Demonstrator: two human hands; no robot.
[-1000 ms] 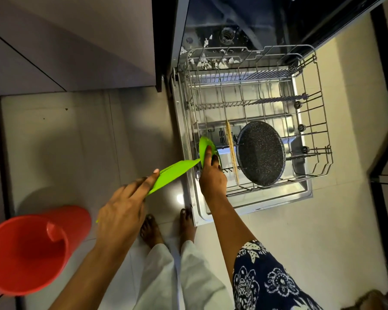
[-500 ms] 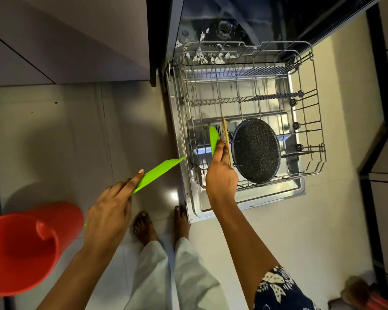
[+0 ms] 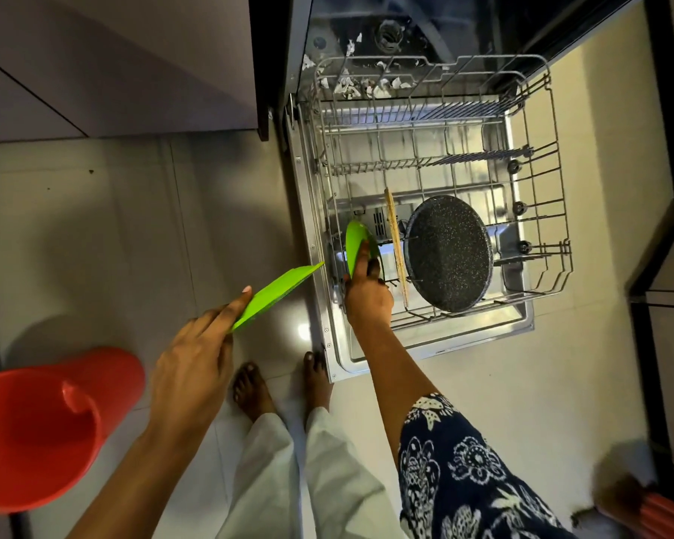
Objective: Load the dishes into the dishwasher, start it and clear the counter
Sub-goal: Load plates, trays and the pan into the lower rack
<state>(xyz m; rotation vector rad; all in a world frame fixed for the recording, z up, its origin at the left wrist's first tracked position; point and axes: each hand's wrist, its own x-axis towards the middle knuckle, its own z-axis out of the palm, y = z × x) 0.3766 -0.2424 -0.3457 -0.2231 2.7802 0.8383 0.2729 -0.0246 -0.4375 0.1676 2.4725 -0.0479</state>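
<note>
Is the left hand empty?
No, the left hand holds a flat green plate beside the open dishwasher.

no readable text, labels, brands or numbers on anything

Rack sits out over the open dishwasher door. The pan stands in the rack's front part with a thin board just left of it. Left of that is the plate, held by the right hand. The left hand holds a chopping mat over the floor, left of the rack. Bucket is on the floor, far left.
</note>
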